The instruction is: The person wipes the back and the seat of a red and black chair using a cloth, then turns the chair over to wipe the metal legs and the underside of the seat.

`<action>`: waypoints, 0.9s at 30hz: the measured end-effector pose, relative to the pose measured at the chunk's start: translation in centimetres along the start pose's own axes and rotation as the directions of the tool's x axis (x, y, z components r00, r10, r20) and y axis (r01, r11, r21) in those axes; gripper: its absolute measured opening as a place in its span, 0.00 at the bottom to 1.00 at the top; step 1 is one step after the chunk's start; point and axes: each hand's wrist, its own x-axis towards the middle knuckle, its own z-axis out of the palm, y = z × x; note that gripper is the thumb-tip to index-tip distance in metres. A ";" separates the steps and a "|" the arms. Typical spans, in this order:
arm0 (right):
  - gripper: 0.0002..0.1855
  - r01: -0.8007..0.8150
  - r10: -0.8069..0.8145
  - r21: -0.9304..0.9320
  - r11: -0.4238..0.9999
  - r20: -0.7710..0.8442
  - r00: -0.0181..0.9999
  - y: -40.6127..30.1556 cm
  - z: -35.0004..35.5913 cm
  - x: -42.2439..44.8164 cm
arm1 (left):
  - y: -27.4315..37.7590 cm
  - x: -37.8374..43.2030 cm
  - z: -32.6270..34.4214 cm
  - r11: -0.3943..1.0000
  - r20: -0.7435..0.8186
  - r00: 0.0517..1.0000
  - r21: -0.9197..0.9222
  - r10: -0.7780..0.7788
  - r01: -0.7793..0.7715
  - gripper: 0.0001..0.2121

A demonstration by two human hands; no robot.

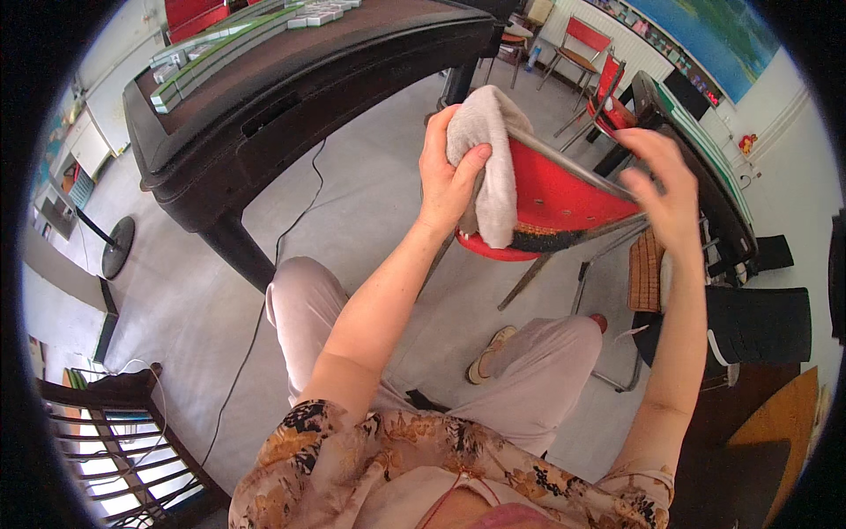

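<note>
My left hand [449, 175] grips a light grey cloth [497, 178], which is folded over the left end of the metal-framed backrest of a red chair [562, 188]. The thumb lies on the near face of the cloth, and the fingers are partly hidden behind it. At the opposite end of the backrest my right hand [664, 182] is raised with fingers apart, somewhat blurred, and holds nothing; whether it touches the frame I cannot tell. The chair's red seat edge and metal legs show below the cloth.
A dark table [317, 86] with rows of mahjong tiles [218, 63] stands at upper left. A black cable [258, 317] runs over the floor. Left are a fan base [119, 246] and a slatted wooden rack [125, 436]. Another table [694, 152] and red chairs [588, 34] are at upper right.
</note>
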 end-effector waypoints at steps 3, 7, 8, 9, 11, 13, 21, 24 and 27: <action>0.13 -0.212 0.163 -0.175 0.962 -0.256 0.953 6.4 -2.7 -2.6 | -3.4 -2.8 -1.0 0.990 -0.004 1.000 0.144 -0.010 0.011 0.22; 0.16 -0.467 0.430 -0.165 0.869 -0.216 0.877 16.4 -6.6 -8.4 | -6.7 -6.2 -1.4 0.974 0.059 0.994 0.215 -0.090 0.075 0.23; 0.17 -0.589 0.582 0.016 0.808 -0.178 0.793 17.0 -5.0 -9.0 | -7.0 -6.6 -2.0 0.954 0.075 0.990 0.286 -0.120 0.094 0.22; 0.17 -0.685 0.707 0.180 0.706 -0.113 0.698 17.4 -4.0 -9.2 | -7.3 -7.0 -2.4 0.932 0.084 0.986 0.346 -0.147 0.109 0.21; 0.16 -0.608 0.668 0.284 0.741 -0.230 0.708 17.4 -2.4 -8.3 | -8.7 -8.5 -4.0 0.948 0.007 0.974 0.229 -0.227 0.220 0.20; 0.17 -0.689 0.692 0.086 0.719 -0.177 0.700 18.1 -3.1 -7.7 | -8.3 -8.4 -5.0 0.941 -0.035 0.945 0.090 -0.324 0.326 0.20; 0.17 -0.354 0.789 0.775 0.524 -0.285 0.544 18.9 -0.5 -7.7 | 0.8 -0.1 -6.1 0.998 -0.297 0.953 -0.044 -0.051 0.039 0.18; 0.17 -0.325 0.791 0.772 0.547 -0.350 0.501 18.0 0.8 -7.4 | 2.1 -0.3 -3.6 0.901 -0.104 0.958 0.380 0.266 -0.209 0.25; 0.16 -0.292 0.805 0.796 0.531 -0.365 0.468 19.5 -0.5 -7.6 | -1.4 -3.9 0.2 0.877 -0.088 0.955 0.427 0.282 -0.220 0.26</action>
